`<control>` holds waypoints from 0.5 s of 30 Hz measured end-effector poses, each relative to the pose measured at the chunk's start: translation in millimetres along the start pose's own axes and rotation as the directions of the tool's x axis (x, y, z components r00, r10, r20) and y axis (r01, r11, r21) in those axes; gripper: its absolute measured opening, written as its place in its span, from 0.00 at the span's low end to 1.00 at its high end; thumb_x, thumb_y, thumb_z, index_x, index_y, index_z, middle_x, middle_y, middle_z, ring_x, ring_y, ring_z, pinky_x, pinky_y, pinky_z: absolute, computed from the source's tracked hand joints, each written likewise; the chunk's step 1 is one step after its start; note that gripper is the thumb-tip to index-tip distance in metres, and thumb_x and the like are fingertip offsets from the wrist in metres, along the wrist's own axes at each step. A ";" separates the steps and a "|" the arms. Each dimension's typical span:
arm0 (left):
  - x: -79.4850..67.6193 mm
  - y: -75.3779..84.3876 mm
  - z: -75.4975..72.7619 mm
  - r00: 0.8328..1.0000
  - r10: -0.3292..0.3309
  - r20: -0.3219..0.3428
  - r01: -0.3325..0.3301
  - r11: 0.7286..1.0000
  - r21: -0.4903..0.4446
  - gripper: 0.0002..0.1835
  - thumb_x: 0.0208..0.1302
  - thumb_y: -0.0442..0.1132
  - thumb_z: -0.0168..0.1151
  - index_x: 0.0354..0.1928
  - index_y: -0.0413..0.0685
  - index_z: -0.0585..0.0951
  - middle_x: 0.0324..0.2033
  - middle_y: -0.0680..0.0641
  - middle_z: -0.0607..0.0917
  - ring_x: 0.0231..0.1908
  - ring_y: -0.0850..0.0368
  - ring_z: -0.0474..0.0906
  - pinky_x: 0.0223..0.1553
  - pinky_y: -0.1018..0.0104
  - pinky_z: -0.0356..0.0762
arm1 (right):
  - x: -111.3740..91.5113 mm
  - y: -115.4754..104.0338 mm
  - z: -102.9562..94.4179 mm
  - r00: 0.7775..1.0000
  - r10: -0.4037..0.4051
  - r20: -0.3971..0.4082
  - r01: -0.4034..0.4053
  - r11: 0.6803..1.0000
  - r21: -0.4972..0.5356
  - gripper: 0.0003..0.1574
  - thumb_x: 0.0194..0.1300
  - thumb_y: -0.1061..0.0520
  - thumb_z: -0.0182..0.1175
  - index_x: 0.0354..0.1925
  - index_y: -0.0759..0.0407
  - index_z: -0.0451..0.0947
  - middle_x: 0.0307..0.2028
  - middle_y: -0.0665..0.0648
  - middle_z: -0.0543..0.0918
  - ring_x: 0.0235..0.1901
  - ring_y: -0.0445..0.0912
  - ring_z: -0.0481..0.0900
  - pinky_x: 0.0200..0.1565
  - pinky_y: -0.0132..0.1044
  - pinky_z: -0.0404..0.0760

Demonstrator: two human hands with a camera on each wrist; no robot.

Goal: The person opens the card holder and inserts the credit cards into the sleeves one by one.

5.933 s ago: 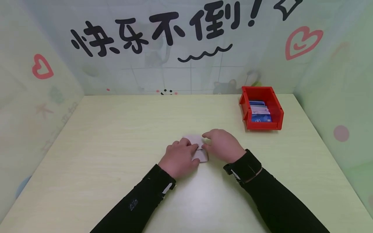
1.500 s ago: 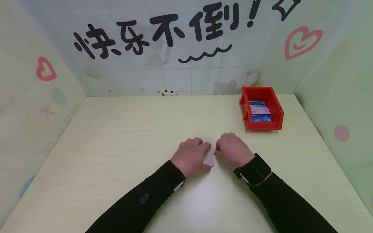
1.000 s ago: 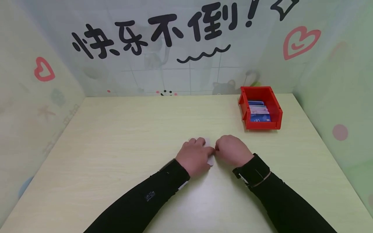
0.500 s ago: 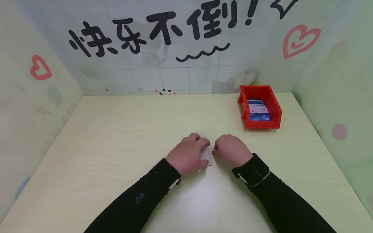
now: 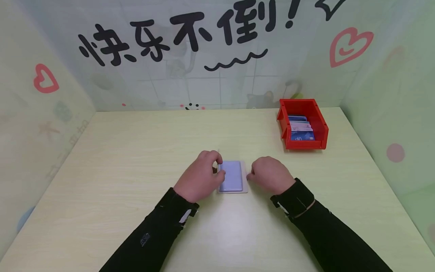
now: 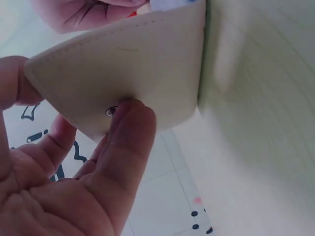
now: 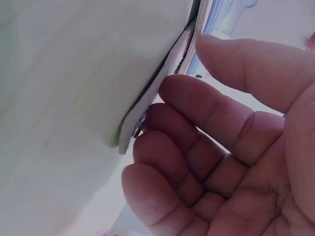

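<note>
Since the backdrop faces my head feed squarely, I can read its bold black characters (image 5: 192, 37), 快乐不倒!, across the top. At upper right, the cards (image 5: 301, 126) in the red bin (image 5: 304, 145) carry print too small for me to make out, as does the pale mark (image 5: 145, 239) on the left sleeve, lower left. At mid-frame I have a pale wallet (image 5: 245, 184) lying open on the table (image 5: 136, 151), its blue-violet panel (image 5: 232, 176) showing.

From lower left, the left hand (image 5: 200, 177) pinches the raised cover (image 6: 147, 64) between thumb and fingers; my left wrist feed puts the thumb right by a round snap (image 6: 111, 111). The right hand (image 5: 270, 173) comes in from lower right, knuckles up, fingers curled together, thumb tip at the wallet's right edge; whether it grips that edge, I cannot tell.
</note>
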State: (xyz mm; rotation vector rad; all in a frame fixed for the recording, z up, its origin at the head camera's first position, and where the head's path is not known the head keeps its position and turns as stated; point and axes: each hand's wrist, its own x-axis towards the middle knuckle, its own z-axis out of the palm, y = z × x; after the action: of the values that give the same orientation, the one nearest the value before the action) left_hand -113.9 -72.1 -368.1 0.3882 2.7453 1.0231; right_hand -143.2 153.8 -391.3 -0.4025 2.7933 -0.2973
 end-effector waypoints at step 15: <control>-3.8 -29.4 -4.1 0.987 -0.148 -0.063 0.154 0.982 0.110 0.18 0.72 0.35 0.61 0.62 0.41 0.78 0.60 0.39 0.79 0.47 0.47 0.79 0.50 0.58 0.84 | -1.4 -1.8 -2.2 0.999 0.031 0.016 -0.031 1.000 0.005 0.15 0.70 0.49 0.67 0.37 0.59 0.90 0.24 0.53 0.84 0.28 0.48 0.77 0.42 0.42 0.83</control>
State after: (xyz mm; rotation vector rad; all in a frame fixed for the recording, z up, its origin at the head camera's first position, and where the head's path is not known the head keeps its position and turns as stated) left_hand -116.6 -97.1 -384.2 0.1665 2.8386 0.8543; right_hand -142.2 152.8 -388.4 -0.3589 2.7801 -0.2930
